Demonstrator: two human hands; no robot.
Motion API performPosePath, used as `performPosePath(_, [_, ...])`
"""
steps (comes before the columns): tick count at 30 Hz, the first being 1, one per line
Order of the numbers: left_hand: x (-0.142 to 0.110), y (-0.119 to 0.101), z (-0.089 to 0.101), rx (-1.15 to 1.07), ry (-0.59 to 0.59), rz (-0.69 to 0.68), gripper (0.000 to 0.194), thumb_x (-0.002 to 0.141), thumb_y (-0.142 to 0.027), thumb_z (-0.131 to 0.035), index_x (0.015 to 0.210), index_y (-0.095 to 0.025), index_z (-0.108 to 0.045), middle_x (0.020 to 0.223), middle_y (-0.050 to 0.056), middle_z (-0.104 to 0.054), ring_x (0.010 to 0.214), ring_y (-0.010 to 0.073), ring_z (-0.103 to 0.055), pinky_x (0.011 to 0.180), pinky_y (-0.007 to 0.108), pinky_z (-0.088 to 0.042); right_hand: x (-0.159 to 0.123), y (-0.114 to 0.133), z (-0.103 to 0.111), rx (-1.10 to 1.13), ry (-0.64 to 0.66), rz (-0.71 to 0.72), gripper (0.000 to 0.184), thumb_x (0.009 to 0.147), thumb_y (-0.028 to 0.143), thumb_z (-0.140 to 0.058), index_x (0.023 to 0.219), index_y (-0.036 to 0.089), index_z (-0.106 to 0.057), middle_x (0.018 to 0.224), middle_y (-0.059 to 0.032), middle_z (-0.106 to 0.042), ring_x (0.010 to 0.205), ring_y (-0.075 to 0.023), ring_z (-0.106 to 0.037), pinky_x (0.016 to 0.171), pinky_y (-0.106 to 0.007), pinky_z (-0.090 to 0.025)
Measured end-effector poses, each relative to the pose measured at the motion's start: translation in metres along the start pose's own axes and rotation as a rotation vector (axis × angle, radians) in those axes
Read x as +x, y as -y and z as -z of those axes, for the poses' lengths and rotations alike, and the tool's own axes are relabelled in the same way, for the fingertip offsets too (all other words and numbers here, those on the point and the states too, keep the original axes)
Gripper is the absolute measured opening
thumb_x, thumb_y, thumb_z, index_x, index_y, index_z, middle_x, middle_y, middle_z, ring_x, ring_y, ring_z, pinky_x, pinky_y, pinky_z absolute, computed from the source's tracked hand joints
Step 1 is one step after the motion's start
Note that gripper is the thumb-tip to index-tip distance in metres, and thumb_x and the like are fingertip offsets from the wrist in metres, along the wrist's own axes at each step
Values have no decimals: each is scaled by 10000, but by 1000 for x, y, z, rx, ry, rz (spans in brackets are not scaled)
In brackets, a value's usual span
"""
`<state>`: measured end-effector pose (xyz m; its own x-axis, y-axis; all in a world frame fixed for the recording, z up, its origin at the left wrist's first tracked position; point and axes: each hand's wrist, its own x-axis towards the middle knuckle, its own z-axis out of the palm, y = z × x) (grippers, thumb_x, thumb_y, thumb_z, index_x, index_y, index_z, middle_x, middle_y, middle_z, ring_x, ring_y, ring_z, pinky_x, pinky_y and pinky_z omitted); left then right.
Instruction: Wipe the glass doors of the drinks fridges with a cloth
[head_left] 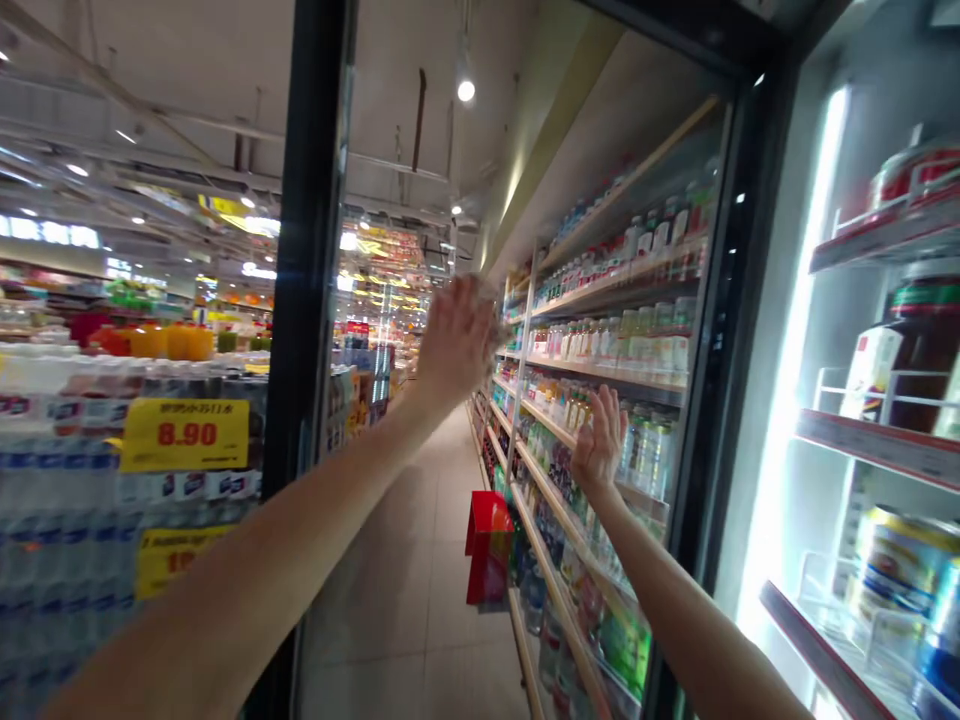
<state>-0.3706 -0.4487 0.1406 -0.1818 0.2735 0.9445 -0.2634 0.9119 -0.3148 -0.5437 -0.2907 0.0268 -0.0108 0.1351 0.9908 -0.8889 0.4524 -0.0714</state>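
A glass door (390, 620) with a dark frame (289, 250) stands swung out in front of me. My left hand (456, 340) is raised against or close to the glass, palm side away from me. Motion blurs its fingers, and a faint greyish patch at its right edge could be a cloth or a reflection. Lower and to the right, my right hand (600, 440) is up near the same pane, with fingers spread and nothing visible in it. Whether either palm touches the glass, I cannot tell.
Lit cooler shelves (877, 440) with bottles and cans are at the right. Past the glass appear shelves of drinks (607, 350), a red box-like object (489, 545) and a tiled aisle floor (442, 470). Stacked bottles with a yellow price sign (185, 434) stand at left.
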Motion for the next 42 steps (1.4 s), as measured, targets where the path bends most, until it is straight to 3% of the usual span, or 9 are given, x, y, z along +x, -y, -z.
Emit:
performPosePath(5, [-34,-41,-25,-155,278,-709,345,905,-260,-395,1229,-212,-503,1440,31,-355,1360,170,-255,1135,372,-220,-1,-3,0,14,11,8,492,889,288,-227,1349,181,-365,1399,-122,-414,1362,-208,-272,1082,-514,-212])
performPosePath(11, [41,10,0,15,49,-18,450,926,-289,-330,1326,-90,-379,1502,120,-180,1400,245,-29,1137,472,-79,0,0,2,40,-22,14,478,889,288,-237,1323,161,-394,1370,-134,-448,1354,-203,-290,1083,-501,-223])
performPosePath(18, [-68,-22,-6,-170,305,-885,396,892,-308,-410,1268,-203,-477,1429,25,-374,1367,148,-233,1150,340,-180,-1,-1,1,29,-26,14,469,888,281,-254,1325,178,-391,1378,-124,-443,1350,-206,-299,1086,-496,-224])
performPosePath(25, [-27,43,23,155,-4,-113,451,872,-242,-423,1309,-129,-411,1487,138,-217,1396,263,-105,1122,473,-193,-1,-2,-1,33,-50,27,473,874,261,-288,1335,208,-380,1373,-110,-451,1342,-224,-314,1077,-504,-233])
performPosePath(30, [-97,30,23,-10,327,-801,466,853,-351,-468,1292,-198,-432,1479,42,-276,1394,186,-140,1152,365,-155,-1,-2,-2,13,-56,49,463,873,251,-294,1321,204,-400,1373,-109,-450,1339,-223,-320,1076,-490,-239])
performPosePath(32, [-97,41,29,-18,308,-782,436,854,-340,-467,1274,-222,-447,1476,21,-284,1392,176,-149,1152,364,-152,-1,-2,-2,3,-56,49,453,870,241,-302,1307,206,-418,1372,-107,-452,1339,-222,-319,1073,-487,-239])
performPosePath(35, [-77,57,36,99,114,-294,453,852,-281,-466,1290,-174,-421,1499,82,-211,1397,245,-110,1136,456,-158,-1,-2,-3,-11,-53,47,439,869,243,-311,1287,206,-440,1376,-106,-450,1338,-223,-321,1071,-486,-240])
performPosePath(37, [-79,51,34,123,87,-192,487,840,-263,-475,1306,-140,-398,1504,113,-176,1398,270,-83,1133,473,-155,-1,-1,-2,-20,-54,50,435,871,251,-310,1280,197,-446,1374,-112,-450,1337,-225,-323,1070,-485,-242])
performPosePath(42, [-115,30,27,-36,348,-799,468,827,-323,-498,1278,-210,-446,1470,33,-296,1390,185,-160,1153,369,-134,-1,-1,-1,-3,-63,50,418,875,249,-312,1261,190,-461,1374,-113,-452,1338,-220,-323,1074,-478,-244])
